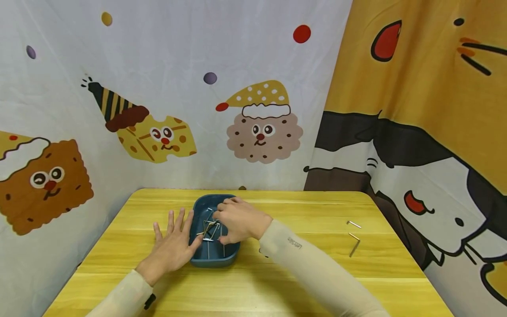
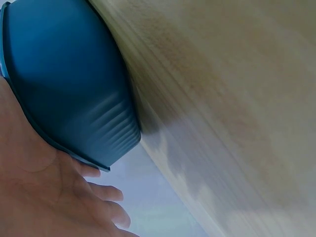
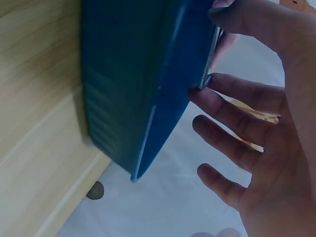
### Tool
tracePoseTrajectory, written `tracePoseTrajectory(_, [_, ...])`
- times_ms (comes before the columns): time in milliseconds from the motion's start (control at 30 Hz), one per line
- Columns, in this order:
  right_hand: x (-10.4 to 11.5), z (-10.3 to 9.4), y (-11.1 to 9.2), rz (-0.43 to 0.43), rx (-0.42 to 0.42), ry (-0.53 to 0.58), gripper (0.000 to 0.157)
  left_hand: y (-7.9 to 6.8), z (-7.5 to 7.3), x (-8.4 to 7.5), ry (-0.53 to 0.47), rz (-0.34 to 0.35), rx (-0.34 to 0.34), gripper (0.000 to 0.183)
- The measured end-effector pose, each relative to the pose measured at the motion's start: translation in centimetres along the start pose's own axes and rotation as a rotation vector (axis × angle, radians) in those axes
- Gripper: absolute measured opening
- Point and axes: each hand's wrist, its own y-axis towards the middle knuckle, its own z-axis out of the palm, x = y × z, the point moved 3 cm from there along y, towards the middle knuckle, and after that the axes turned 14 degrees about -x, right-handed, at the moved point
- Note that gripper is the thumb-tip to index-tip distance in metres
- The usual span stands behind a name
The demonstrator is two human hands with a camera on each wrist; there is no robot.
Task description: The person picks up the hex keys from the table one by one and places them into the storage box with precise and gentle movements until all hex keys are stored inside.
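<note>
A dark blue tray point(image 1: 214, 263) stands on the table with several metal L-shaped hex keys point(image 1: 209, 229) inside it. My left hand point(image 1: 172, 248) rests along the tray's left rim, its fingers straight and spread. In the left wrist view its palm lies against the rim of the tray point(image 2: 69, 74). Reaching over the right rim, my right hand point(image 1: 241, 219) has its fingers down in the tray. The right wrist view shows a hex key point(image 3: 210, 61) held between the thumb and the first fingers, while the other fingers stay apart from it.
Two more hex keys lie on the right side of the table, a shorter one point(image 1: 354, 224) behind a longer one point(image 1: 358, 241). The wood-patterned table point(image 1: 301, 211) ends at a printed cloth point(image 1: 206, 171) at the back.
</note>
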Motion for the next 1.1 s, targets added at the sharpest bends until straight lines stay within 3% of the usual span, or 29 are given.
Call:
tracePoseTrajectory(367, [2.0, -0.3, 2.5, 0.018, 0.118, 0.038, 0.058, 0.0, 0.0, 0.0, -0.007, 0.010, 0.006, 0.090])
tracePoseTrajectory(633, [2.9, 0.4, 3.3, 0.023, 0.180, 0.038, 0.048, -0.2, -0.1, 0.0, -0.017, 0.015, 0.005, 0.091])
tracePoseTrajectory(833, [2.7, 0.8, 2.6, 0.030, 0.180, 0.039, 0.056, -0.3, 0.1, 0.1, -0.014, 0.017, -0.001, 0.091])
tracePoseTrajectory(1100, [1.8, 0.4, 0.9, 0.051, 0.105, 0.035, 0.053, -0.3, 0.0, 0.0, -0.012, 0.009, 0.002, 0.092])
